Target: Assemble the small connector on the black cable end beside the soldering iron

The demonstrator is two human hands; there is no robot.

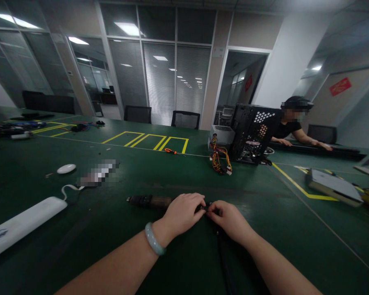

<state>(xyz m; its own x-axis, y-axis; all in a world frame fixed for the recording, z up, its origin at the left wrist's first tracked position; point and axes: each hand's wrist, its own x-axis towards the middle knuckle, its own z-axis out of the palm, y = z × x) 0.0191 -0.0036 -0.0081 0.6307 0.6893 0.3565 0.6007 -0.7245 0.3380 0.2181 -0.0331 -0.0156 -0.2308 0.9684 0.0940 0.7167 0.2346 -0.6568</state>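
A dark electric screwdriver (pixel 153 201) lies across the green table, its metal tip toward the left. My left hand (pixel 183 213), with a pale bangle on the wrist, is closed over its rear end. The fingers of my right hand (pixel 232 220) are pinched together just beside the left fingertips, at the end of a black cord (pixel 222 256). This cord runs from there down toward the near table edge. The small joint between tool and cord is mostly hidden by my fingers.
A white case (pixel 27 223) and a white oval object (pixel 66 169) lie left. Ahead are an orange-handled screwdriver (pixel 171 151), a power supply (pixel 223 134) with bundled wires and a black computer case (pixel 252 131). A co-worker (pixel 290 127) leans in at right, near a metal box (pixel 335 186).
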